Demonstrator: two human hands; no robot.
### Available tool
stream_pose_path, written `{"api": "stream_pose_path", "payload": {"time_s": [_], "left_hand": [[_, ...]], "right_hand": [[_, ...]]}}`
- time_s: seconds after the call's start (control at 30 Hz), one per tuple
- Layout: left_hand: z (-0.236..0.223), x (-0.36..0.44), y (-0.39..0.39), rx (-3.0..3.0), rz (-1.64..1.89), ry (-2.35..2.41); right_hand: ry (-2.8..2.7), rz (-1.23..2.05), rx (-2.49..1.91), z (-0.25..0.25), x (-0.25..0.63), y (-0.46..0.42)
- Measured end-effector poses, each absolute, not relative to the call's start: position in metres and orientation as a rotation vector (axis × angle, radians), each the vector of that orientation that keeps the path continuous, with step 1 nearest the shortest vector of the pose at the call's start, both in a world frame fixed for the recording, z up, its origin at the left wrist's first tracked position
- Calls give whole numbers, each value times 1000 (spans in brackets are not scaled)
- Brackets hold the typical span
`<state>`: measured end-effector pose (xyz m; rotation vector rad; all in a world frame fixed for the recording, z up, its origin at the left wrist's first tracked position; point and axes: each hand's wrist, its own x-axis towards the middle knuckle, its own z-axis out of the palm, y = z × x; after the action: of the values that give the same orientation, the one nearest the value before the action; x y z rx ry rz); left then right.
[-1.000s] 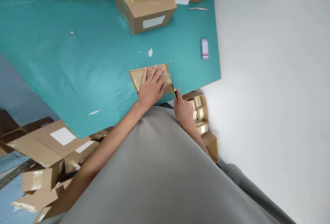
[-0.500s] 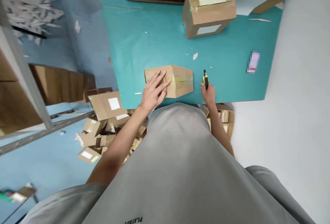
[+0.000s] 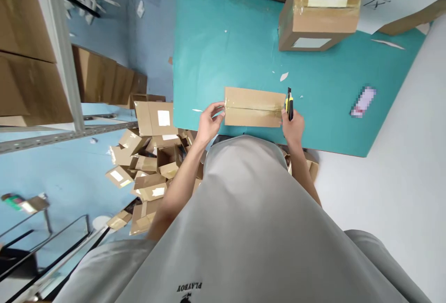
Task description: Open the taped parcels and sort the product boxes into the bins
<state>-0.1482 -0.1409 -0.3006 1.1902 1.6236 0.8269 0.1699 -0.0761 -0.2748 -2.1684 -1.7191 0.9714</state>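
Note:
A brown cardboard box (image 3: 254, 107) lies on the green table top (image 3: 216, 56) close to my body, with a strip of clear tape running lengthwise along its upper face. My left hand (image 3: 211, 121) is at the box's left end, thumb and fingers bent around its edge. At the opposite end, my right hand (image 3: 292, 124) is wrapped around a yellow and black box cutter (image 3: 289, 105), whose tip points away from me. The fingers of that hand also meet the box's right edge.
A larger taped carton (image 3: 320, 19) stands at the back right. Paper scraps (image 3: 284, 76) and a blurred pinkish item (image 3: 363, 102) lie on the table. Cardboard boxes (image 3: 149, 163) are heaped on the floor to the left, near a metal shelf (image 3: 66, 52).
The box has turned so its taped face is upward and its long side runs left to right. My left hand has moved from its top to its left end; my right hand has reached its right end.

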Motion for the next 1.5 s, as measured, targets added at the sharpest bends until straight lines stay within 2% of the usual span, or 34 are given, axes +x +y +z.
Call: {"api": "stream_pose_path", "payload": {"time_s": [0.2,0.43,0.73,0.87,1.1,1.27,1.5], "left_hand": [[-331,-122,-114,1081,794,1506],[-332,-119,-83,1170,798,1483],[-361,-136,-82,1032,803,1504],[-365,-137,-89,1018,912,1445],[-363,-145,-83,1112,881,1428],[-365,-146,-81,1152,870,1398],[-371,-146,-83,1152,890,1385]], "right_hand": [[-1714,741,-2398,-270,190,-77],[-1716,695,-2436,-272,192,-71],[-1901,687,-2437,-264,180,-73],[-2155,599,-2291,-238,171,-68],[-2909,972,-1736,-191,109,-42],[-3222,898,-1630,-185,85,-23],[-3300,908,-1574,-187,81,-8]]}}
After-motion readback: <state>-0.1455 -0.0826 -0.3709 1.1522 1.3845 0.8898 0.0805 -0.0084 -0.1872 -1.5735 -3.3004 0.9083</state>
